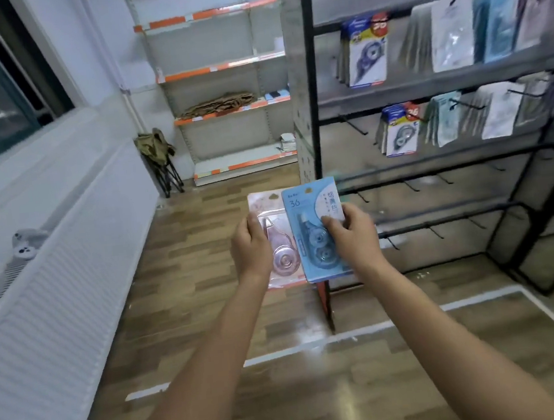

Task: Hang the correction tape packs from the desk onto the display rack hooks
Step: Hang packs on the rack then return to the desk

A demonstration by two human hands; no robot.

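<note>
Pink pack [277, 244] half behind blue pack [317, 229], each pinched by one hand.

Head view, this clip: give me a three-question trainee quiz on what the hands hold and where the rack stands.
1. True or false: the left hand grips the pink correction tape pack.
2. Which pack overlaps in front? A pink, B blue correction tape pack.
3. Fill in: the right hand pinches the ____ pack.

Key: 1 true. 2 B. 3 blue. The display rack stands ahead on the right; its lower hooks are bare.
</note>
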